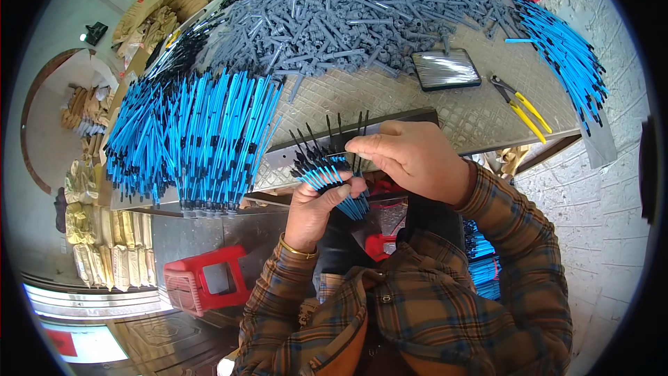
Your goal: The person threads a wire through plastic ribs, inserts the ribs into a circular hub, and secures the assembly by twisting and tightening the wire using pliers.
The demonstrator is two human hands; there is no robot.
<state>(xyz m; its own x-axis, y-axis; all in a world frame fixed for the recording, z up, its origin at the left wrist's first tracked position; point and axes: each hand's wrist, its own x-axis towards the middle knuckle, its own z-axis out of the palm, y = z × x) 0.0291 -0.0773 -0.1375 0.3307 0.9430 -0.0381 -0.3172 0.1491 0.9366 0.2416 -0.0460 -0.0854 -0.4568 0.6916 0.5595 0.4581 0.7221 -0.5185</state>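
Near the table's front edge, my left hand (311,214) is closed around a bundle of blue plastic rods (321,177) with black ends. The rods fan out, and several black tips point up and away from me. My right hand (423,161) is just right of the bundle, thumb and forefinger pinched together. A thin wire-like pin (337,154) reaches from those fingertips toward the black ends; its exact shape is too small to tell. Behind the hands lies a dark metal bar (410,120) along the table edge.
Grey plastic tubes (334,17) are heaped across the back of the table (334,90). Blue rods (216,132) lie at the left, more blue rods (567,56) at the right. A black box of thin metal pins (446,69) and yellow-handled cutters (520,108) lie right. A red stool (205,280) stands below left.
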